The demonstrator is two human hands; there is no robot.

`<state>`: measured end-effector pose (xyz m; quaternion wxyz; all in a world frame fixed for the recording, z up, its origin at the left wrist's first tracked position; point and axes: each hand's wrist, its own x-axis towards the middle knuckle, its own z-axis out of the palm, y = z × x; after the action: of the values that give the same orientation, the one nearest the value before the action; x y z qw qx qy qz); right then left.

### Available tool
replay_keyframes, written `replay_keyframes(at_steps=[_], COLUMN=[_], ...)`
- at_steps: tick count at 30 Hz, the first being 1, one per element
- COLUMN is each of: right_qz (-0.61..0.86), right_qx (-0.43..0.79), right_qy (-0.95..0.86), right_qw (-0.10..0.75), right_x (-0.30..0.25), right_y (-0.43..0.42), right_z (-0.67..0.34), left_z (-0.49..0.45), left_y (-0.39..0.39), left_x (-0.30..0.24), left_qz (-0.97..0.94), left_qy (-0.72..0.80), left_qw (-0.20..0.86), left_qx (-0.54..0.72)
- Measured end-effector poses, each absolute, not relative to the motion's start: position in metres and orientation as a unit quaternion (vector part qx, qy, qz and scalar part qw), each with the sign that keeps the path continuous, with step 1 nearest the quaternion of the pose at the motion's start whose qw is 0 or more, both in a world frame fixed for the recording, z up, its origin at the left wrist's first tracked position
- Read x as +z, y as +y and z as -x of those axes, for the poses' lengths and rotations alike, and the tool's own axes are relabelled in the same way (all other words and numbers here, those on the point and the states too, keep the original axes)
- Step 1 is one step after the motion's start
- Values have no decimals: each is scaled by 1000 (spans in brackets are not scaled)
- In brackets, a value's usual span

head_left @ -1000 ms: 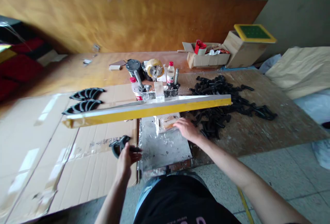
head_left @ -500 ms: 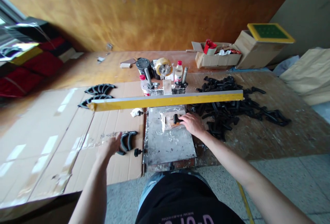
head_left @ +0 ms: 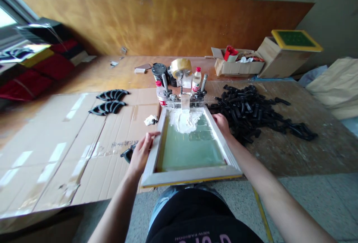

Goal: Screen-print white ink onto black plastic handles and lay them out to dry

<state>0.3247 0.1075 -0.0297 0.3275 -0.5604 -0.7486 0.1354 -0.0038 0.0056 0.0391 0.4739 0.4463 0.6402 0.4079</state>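
A silk-screen frame (head_left: 192, 172) with pale edges and green mesh lies before me, lowered over the metal base plate. White paste (head_left: 186, 122) is smeared across the far end of its mesh. My left hand (head_left: 144, 150) is at the frame's left side, closed on the rail with a finger along it. On the opposite rail, farther back, my right hand (head_left: 222, 123) is closed, its fingertips partly hidden. A few curved black handles (head_left: 128, 153) lie by my left hand, partly covered by it. The base plate and the piece on it are hidden under the frame.
To the right is a heap of black handles (head_left: 251, 105). Two rows of curved handles (head_left: 107, 107) lie on the cardboard (head_left: 75, 135) at left. Behind the clamp stand a tape roll (head_left: 181, 68), a red-capped bottle (head_left: 196, 79) and a black tub (head_left: 159, 70). An open carton (head_left: 239, 66) sits farther back.
The screen frame has swung down from its raised position, covering the base plate. My left hand has left the curved handles and my right hand the small black piece; both are now at the frame's sides.
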Motion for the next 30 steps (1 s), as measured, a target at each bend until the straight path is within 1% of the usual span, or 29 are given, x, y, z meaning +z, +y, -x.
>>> replay_keyframes(at_steps=[2,4,5,7,10,12,17,23,26,28,30], right_qz=[585,564,540,503,498,487,420,435,419,443,493], right_qx=[81,36,28,43,74,75,64,75,92,86,63], right_qy=[-724,-746,-773,-821,-847,-858,-891,-878,-890,-881,-855], right_qw=[356,352,333,267,172,147,160,187,156,144,150], right_x=[-20,-10,-6,-1,-4,-11,-18,-4,-1,0,-2], right_y=[123,138,145,156,160,152,121,116,121,124,127], right_z=[-326,-308,-294,-266,-241,-240,-253,-240,-234,-237,-242], left_z=[7,6,5,5,7,9,8,7,7,6,6], left_y=[-9,-16,-16,-14,-10,-10,-14,-14,-14,-14,-14], left_x=[9,-19,-30,-45,-54,-56,-58,-63,-63,-63,-63], left_qz=[-433,-426,-429,-437,-442,-444,-434,-428,-422,-420,-417], left_qy=[656,668,671,678,686,691,691,688,680,675,675], left_qw=[497,489,483,470,467,467,468,474,485,493,496], left_qx=[369,364,362,358,341,328,339,345,353,355,352])
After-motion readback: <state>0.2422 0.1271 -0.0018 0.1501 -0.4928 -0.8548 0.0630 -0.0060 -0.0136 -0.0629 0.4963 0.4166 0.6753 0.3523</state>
